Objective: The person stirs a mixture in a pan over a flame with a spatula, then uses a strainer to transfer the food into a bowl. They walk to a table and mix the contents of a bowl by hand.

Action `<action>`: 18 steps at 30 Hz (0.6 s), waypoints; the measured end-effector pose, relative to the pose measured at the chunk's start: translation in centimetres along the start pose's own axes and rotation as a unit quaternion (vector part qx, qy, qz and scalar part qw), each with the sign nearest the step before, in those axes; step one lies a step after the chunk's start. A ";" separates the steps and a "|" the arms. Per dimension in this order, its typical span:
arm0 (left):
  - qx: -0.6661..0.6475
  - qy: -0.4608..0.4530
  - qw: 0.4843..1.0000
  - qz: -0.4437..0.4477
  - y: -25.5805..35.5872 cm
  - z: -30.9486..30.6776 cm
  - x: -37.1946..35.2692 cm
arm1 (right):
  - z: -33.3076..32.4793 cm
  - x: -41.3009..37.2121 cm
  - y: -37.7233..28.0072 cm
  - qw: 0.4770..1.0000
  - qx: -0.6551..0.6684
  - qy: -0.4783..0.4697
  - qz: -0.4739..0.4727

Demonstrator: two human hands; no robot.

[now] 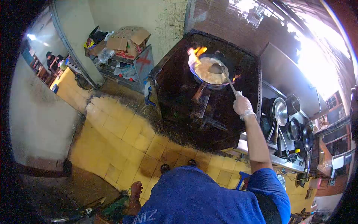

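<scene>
My right hand (244,105), in a clear plastic glove, is closed around the long handle of a ladle (216,68). The ladle's dark bowl rests in a wok (226,79) filled with pale tan, bubbly food (207,71). Orange flames (196,54) rise at the wok's far left side, and smaller ones lick its right rim. A wooden wok handle (200,92) points toward me. Low at my left side hangs my left hand (137,189), bare, with its fingers curled in and nothing visible in them.
The wok sits on a dark, sooty stove (175,100). Right of it, a metal counter carries several pans, including a shiny strainer (279,111). A shelf (143,63) with a cardboard box (128,42) stands back left. Beyond the doorway, a person (52,62) appears. Yellow floor tiles (123,145) lie below.
</scene>
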State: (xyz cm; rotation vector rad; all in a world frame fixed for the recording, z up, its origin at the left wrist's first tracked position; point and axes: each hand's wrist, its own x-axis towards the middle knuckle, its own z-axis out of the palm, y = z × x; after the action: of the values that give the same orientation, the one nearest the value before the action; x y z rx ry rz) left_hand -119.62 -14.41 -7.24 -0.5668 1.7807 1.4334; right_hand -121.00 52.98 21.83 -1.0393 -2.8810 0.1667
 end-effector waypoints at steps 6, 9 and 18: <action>-0.006 0.061 0.996 -0.061 -1.3 -0.1 -0.1 | 3.1 2.9 -0.7 1.000 0.012 0.002 0.020; -0.042 0.008 0.998 -0.051 -2.8 -1.5 -0.3 | 2.9 4.0 -0.5 0.999 0.034 0.014 0.022; 0.001 0.063 0.997 -0.053 -2.9 -0.2 -2.4 | 1.7 5.6 -3.3 0.998 0.045 -0.003 0.034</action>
State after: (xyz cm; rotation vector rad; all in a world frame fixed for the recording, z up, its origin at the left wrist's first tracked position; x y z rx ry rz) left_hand -116.05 -15.66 -7.16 -0.7556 1.8207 1.3496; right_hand -127.57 53.97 20.78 -1.1228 -2.8147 0.3006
